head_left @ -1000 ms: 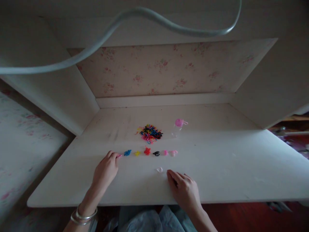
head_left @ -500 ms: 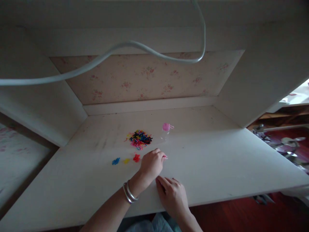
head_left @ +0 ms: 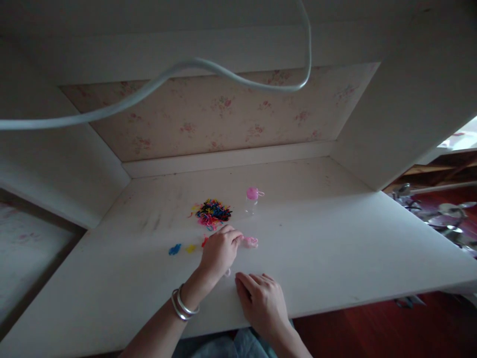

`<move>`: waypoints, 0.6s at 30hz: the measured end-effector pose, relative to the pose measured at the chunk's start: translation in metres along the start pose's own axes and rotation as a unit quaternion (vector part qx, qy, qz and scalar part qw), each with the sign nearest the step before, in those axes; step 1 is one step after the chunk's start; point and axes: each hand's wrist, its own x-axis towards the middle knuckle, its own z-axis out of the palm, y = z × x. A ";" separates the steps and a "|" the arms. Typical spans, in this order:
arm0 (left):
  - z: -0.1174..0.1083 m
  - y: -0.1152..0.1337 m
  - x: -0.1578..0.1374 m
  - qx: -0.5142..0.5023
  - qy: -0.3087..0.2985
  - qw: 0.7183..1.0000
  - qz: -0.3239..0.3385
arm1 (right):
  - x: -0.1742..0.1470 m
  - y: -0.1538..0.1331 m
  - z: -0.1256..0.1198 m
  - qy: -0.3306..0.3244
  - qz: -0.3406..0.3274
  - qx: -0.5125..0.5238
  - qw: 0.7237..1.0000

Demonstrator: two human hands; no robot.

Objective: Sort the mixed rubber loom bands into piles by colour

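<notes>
- Pink rubber bands (head_left: 251,242) lie in a small cluster on the white tabletop (head_left: 320,238), at the fingertips of the left hand (head_left: 220,248).
- Its thumb and fingers are drawn narrow; whether they pinch anything, I cannot tell.
- Right hand (head_left: 263,301) curls near a pale band (head_left: 227,272), its palm hidden.
- Blue bands (head_left: 175,249) and yellow bands (head_left: 191,248) lie leftward, a mixed pile (head_left: 213,213) farther back.

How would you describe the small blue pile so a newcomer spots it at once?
On the white desk, find the left hand, its arm wearing two silver bangles. Left of it, past the small yellow pile, lies the blue pile, the only entirely blue one in view.
</notes>
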 end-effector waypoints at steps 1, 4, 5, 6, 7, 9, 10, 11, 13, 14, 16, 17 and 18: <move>-0.002 -0.002 -0.001 0.010 0.000 1.000 -0.005 | 0.000 0.000 -0.001 -0.003 -0.005 0.004 1.000; -0.005 -0.008 -0.004 0.040 -0.008 0.999 -0.015 | 0.001 -0.002 -0.004 -0.015 -0.022 0.006 1.000; -0.005 -0.010 -0.005 0.048 -0.012 0.999 -0.014 | 0.002 -0.002 -0.004 -0.018 -0.025 0.001 1.000; -0.004 -0.011 -0.005 0.053 -0.018 0.998 -0.012 | 0.002 -0.003 -0.005 -0.019 -0.026 -0.006 0.999; -0.003 -0.012 -0.006 0.058 -0.026 0.998 -0.010 | 0.002 -0.003 -0.005 -0.020 -0.025 -0.013 0.999; 0.000 -0.013 -0.006 0.066 -0.038 0.997 -0.012 | 0.003 -0.004 -0.004 -0.019 -0.023 -0.022 0.999; 0.002 -0.013 -0.005 0.069 -0.041 0.997 -0.016 | 0.003 -0.004 -0.004 -0.018 -0.022 -0.024 0.999; 0.002 -0.013 -0.005 0.070 -0.042 0.996 -0.020 | 0.003 -0.004 -0.003 -0.015 -0.022 -0.024 0.999; 0.001 -0.013 -0.005 0.069 -0.035 0.997 -0.030 | 0.002 -0.004 -0.002 -0.008 -0.019 -0.023 1.000; -0.002 -0.014 -0.006 0.066 -0.026 0.997 -0.033 | 0.002 -0.004 -0.001 -0.003 -0.016 -0.022 1.000; -0.010 -0.017 -0.010 0.051 0.009 0.998 -0.036 | 0.001 -0.003 -0.001 0.004 -0.008 -0.019 1.000; -0.016 -0.020 -0.014 0.039 0.033 0.998 -0.036 | 0.001 -0.003 0.000 0.007 -0.004 -0.017 1.000; -0.021 -0.024 -0.020 0.025 0.057 0.997 -0.036 | 0.000 -0.003 0.000 0.008 0.000 -0.016 1.000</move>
